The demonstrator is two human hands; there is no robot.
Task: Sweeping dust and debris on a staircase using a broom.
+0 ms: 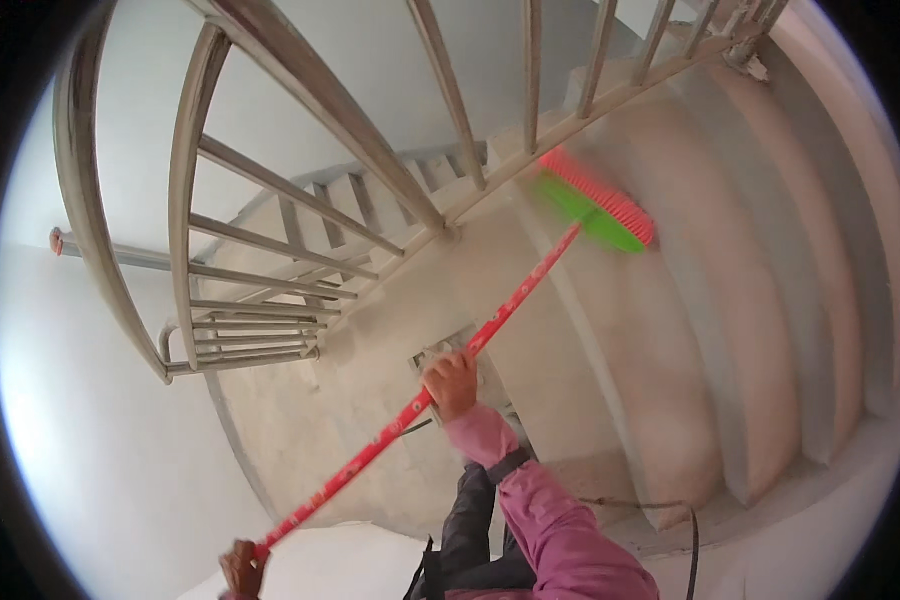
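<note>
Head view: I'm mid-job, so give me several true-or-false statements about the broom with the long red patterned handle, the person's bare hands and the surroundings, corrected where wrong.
1. The right hand grips the long red patterned handle nearer the green plastic broom head than the left hand does. True.
2. The broom's bristles are blue. False: the bristles are pinkish red.
3. The broom head shows against the beige concrete steps. True.
4. A dark band circles the left wrist. False: the dark wristband is on the right wrist.
5. The railing is bright yellow. False: the barred metal railing is greyish.
</note>
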